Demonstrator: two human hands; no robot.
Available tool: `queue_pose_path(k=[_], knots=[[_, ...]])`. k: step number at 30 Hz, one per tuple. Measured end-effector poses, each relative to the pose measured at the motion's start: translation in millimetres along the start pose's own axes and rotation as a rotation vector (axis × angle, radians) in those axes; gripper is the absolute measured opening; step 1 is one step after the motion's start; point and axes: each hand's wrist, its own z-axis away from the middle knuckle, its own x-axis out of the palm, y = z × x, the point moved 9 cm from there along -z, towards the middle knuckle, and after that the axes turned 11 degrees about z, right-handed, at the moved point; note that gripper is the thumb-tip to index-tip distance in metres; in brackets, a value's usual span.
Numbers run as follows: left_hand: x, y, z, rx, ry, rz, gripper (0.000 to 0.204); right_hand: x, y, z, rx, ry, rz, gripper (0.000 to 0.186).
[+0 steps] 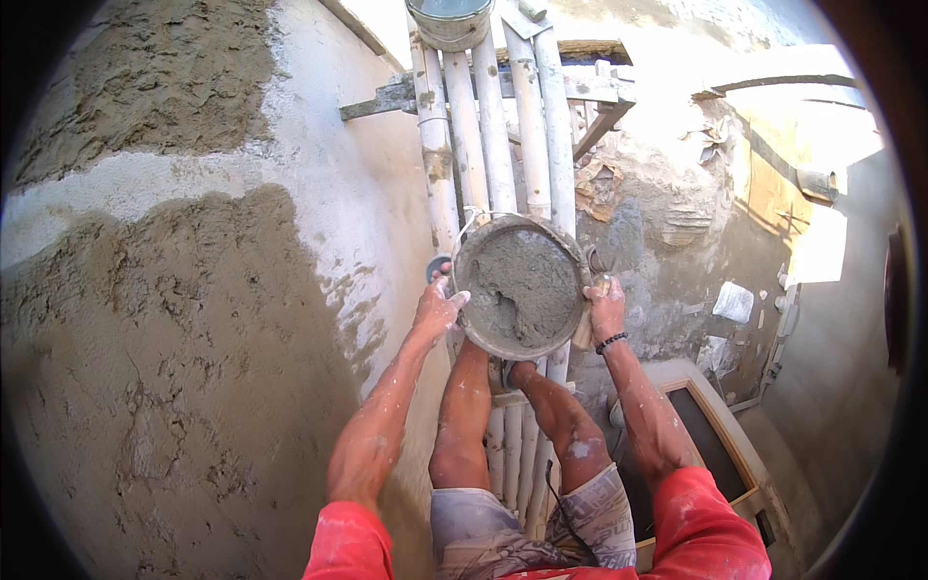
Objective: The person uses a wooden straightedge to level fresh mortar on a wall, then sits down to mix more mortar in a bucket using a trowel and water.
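Note:
A round bucket point(578, 253) of wet grey mortar point(527, 275) is in front of my legs, over the bamboo poles. The mortar has a hollow scooped near its front left. My left hand point(440, 307) is closed on the bucket's left rim, thumb on top. Beside its fingers shows a small bluish-grey rounded thing point(437, 268) that I cannot make out. My right hand point(607, 307) is closed at the right rim, also against a tool with a wooden handle point(583, 332), its kind partly hidden. The bucket's pale handle point(474, 220) lies toward the far side.
I stand on a walkway of bamboo poles point(466, 135), resting on a wooden crosspiece point(590, 87). A second bucket point(450, 24) and a flat board point(522, 17) sit at its far end. The left wall point(164, 358) carries rough wet mortar. A framed panel point(710, 435) is below right.

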Motion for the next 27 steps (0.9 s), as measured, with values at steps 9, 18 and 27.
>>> queue_pose_path(k=[9,18,27], knots=[[-13,86,-110,0.014,-0.039,0.202,0.040,21,-110,-114,-0.109,-0.033,0.039,0.030],[-64,159,-201,0.117,0.089,0.303,0.038,93,-224,-269,-0.180,-0.023,-0.007,0.037],[-78,178,-267,0.229,-0.014,0.405,0.043,130,-280,-323,-0.342,-0.184,-0.050,0.035]])
